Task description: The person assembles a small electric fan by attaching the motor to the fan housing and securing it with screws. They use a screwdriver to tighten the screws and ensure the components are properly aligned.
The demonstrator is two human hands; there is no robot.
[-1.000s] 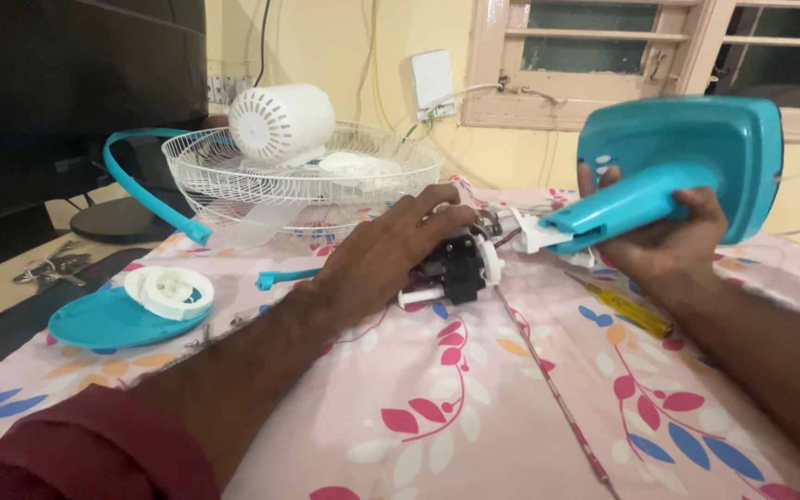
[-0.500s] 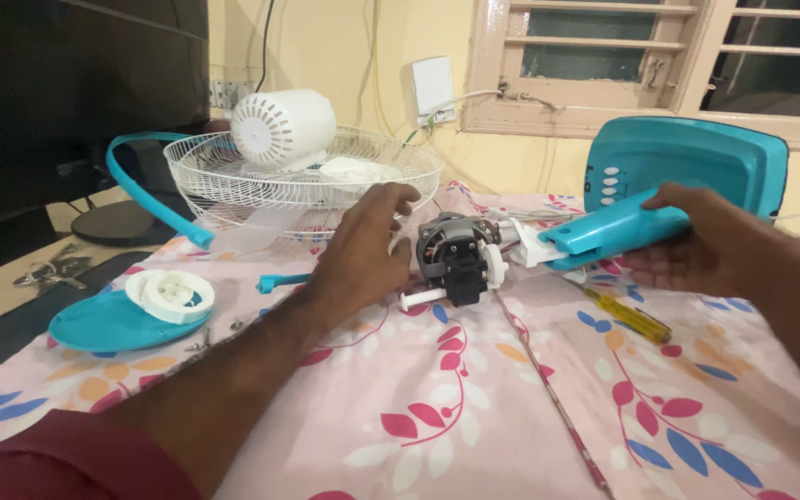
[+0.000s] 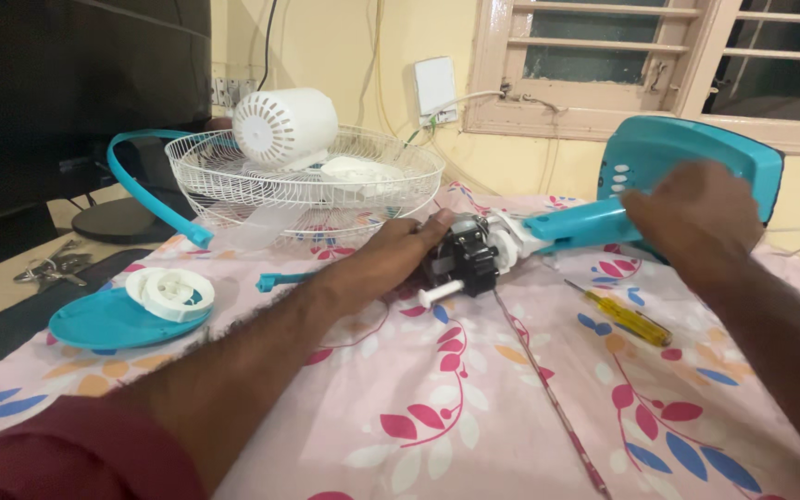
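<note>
Behind the hands, white wire fan guard (image 3: 307, 181), yellow screwdriver (image 3: 624, 316) beside motor (image 3: 463, 261)

Yellow wall (image 3: 344, 56) with a shuttered window (image 3: 604, 56), white switchboard (image 3: 435, 88), floral-clothed table (image 3: 474, 407).

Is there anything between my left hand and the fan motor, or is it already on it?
Nothing visible stands between them. The left hand already rests against the fan motor on the floral cloth. The right hand lies on the teal fan stand. The yellow screwdriver lies off to the side.
</note>
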